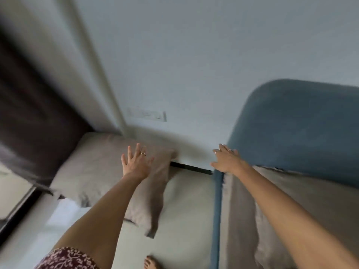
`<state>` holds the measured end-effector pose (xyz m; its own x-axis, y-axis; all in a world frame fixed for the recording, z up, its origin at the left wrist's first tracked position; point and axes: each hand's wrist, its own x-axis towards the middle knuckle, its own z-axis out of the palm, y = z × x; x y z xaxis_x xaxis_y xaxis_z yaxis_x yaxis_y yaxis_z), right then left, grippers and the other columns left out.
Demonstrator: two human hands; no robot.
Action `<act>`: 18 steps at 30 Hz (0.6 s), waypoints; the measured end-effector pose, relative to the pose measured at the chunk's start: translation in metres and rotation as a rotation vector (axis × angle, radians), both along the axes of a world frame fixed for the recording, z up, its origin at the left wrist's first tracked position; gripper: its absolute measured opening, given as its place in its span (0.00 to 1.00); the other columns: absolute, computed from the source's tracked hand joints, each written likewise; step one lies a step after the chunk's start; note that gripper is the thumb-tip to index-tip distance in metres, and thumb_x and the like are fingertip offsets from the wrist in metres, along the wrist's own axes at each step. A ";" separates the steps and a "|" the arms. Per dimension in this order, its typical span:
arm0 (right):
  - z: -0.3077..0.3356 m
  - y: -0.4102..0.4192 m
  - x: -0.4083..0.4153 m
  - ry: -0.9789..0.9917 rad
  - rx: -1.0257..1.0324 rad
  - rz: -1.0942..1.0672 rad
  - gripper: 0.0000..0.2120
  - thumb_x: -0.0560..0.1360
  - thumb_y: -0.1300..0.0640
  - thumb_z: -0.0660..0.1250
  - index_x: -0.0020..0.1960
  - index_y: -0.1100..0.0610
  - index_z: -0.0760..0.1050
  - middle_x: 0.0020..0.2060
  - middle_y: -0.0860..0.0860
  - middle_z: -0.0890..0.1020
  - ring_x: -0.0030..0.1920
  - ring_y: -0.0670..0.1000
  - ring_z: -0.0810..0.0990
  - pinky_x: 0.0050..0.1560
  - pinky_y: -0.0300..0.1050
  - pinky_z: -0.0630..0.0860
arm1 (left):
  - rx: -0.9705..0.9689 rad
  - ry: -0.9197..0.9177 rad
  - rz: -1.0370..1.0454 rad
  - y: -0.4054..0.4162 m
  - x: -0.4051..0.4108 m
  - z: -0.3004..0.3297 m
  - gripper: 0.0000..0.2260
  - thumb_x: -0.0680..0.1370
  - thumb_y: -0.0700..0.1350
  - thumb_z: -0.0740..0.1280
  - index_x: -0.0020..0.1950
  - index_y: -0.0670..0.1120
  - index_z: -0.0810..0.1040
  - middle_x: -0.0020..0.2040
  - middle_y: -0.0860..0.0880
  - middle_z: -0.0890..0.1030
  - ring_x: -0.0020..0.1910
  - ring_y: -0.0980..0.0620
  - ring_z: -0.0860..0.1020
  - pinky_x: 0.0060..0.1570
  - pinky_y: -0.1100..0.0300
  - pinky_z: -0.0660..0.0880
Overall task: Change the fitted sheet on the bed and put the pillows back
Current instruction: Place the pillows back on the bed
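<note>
At far left we noted a dark curtain [33,117] hanging beside a window edge. Next to it, a beige pillow [108,171] lay on the floor [186,210] against the wall [174,55], off the bed. Our left hand [136,164] was stretched out above that pillow with its fingers [129,152] spread and holding nothing; whether it touched the pillowcase we could not tell, as the view was blurred. Our right hand [226,161] rested at the corner where the blue headboard [303,129] met the blue bed frame [217,210], fingers loosely spread, gripping nothing that we could see. On the right, a taupe sheet [291,200] covered the mattress up to the headboard, somewhat creased along the near edge. We judged the sheet largely fitted on this side, though the other corners were out of view. At least one pillow remained to be returned.
</note>
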<state>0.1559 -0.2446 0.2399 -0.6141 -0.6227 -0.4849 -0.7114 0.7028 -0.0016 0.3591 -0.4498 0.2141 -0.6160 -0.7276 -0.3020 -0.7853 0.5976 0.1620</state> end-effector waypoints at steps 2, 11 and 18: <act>0.003 -0.052 0.017 -0.034 0.008 0.080 0.29 0.80 0.46 0.57 0.77 0.57 0.56 0.77 0.55 0.53 0.77 0.54 0.49 0.73 0.56 0.53 | -0.001 0.001 0.110 -0.033 0.039 0.001 0.27 0.83 0.57 0.51 0.79 0.48 0.52 0.80 0.51 0.45 0.78 0.44 0.40 0.74 0.43 0.43; 0.002 -0.257 0.109 -0.180 0.001 0.353 0.30 0.80 0.45 0.58 0.77 0.55 0.56 0.77 0.55 0.56 0.76 0.55 0.54 0.74 0.53 0.56 | 0.118 0.046 0.621 -0.141 0.178 -0.016 0.29 0.82 0.58 0.52 0.79 0.46 0.51 0.80 0.48 0.49 0.78 0.44 0.45 0.74 0.44 0.46; -0.035 -0.354 0.106 -0.241 0.085 0.419 0.31 0.80 0.43 0.57 0.78 0.55 0.54 0.77 0.54 0.55 0.77 0.54 0.54 0.74 0.56 0.55 | 0.443 0.358 1.102 -0.177 0.188 -0.052 0.32 0.81 0.57 0.58 0.78 0.40 0.53 0.75 0.39 0.63 0.73 0.38 0.63 0.71 0.48 0.61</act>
